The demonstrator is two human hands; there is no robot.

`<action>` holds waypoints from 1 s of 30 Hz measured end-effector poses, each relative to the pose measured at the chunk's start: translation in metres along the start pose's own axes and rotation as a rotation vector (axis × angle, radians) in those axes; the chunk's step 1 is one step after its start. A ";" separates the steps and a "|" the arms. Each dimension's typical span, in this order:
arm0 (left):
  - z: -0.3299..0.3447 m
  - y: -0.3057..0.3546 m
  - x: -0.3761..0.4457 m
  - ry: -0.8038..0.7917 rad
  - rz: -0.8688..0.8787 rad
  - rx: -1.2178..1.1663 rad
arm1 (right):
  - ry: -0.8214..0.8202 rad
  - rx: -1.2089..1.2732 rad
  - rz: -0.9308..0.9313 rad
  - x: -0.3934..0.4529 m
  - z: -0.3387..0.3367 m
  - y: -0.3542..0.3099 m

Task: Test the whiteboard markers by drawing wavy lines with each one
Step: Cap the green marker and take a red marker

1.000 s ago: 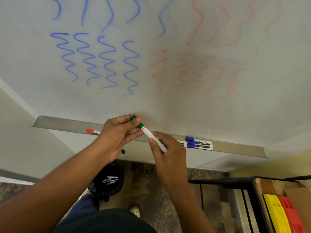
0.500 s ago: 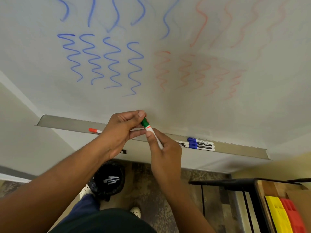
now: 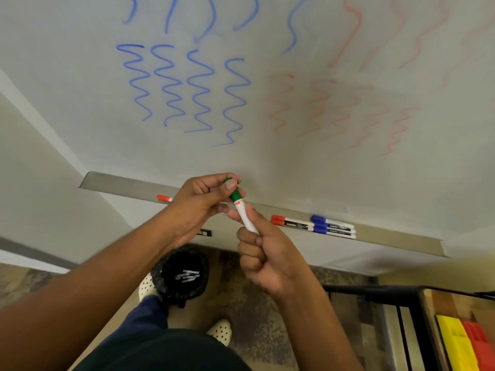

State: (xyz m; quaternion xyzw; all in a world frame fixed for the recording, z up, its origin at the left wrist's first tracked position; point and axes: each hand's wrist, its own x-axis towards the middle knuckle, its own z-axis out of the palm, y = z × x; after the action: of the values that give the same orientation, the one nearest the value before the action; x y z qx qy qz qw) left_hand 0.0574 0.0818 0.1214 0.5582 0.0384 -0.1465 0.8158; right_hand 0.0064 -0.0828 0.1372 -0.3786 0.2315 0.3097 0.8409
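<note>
Both hands are on the green marker (image 3: 242, 210) right in front of the whiteboard (image 3: 80, 89), just above the metal tray (image 3: 120, 183). The right hand (image 3: 270, 261) has a closed grip around the smooth white barrel, fingers curled into a loose fist with the barrel poking up out of the top. The left hand (image 3: 198, 207) is pinched shut on the green cap (image 3: 234, 194), thumb pressed over the top end and fingers wrapped behind it. The cap looks seated on the barrel, with a little orange band right where they meet.

The board is glossy white with a row of crisp blue wavy lines (image 3: 184, 87) on the left and fainter, patchy red wavy lines (image 3: 334, 108) to the right. The tray is a long, dull silver ledge. Lying flat in it: a red-capped marker (image 3: 290, 223) just right of the hands, two blue-capped markers (image 3: 332, 228) touching each other beside it, and another red-capped one (image 3: 164, 198) mostly hidden behind the left wrist.

Down below there's a mottled floor (image 3: 254, 303), a round black bin-looking thing (image 3: 182, 277) and perforated white shoes (image 3: 219, 330). Yellow and red plastic blocks (image 3: 466, 341) sit at the bottom right.
</note>
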 end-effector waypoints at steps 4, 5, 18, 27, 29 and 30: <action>-0.025 -0.037 -0.020 0.313 -0.133 -0.095 | 0.227 -0.331 -0.291 0.024 -0.004 0.024; -0.034 -0.045 -0.027 0.379 -0.180 -0.144 | 0.267 -0.375 -0.354 0.026 -0.003 0.031; -0.135 -0.087 -0.067 0.433 -0.434 0.187 | 0.505 -0.980 -0.714 0.077 -0.006 0.161; -0.227 -0.078 -0.104 0.439 -0.370 0.390 | 0.499 -1.331 -0.452 0.179 -0.032 0.245; -0.245 -0.078 -0.114 0.416 -0.353 0.458 | 0.491 -1.391 -0.408 0.209 -0.035 0.255; -0.254 -0.079 -0.118 0.410 -0.348 0.488 | 0.480 -1.426 -0.366 0.222 -0.037 0.260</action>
State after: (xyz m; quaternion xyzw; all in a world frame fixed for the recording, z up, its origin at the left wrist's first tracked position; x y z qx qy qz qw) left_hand -0.0516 0.3123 -0.0183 0.7394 0.2595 -0.1733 0.5965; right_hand -0.0247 0.1008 -0.1526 -0.9175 0.0858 0.1496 0.3583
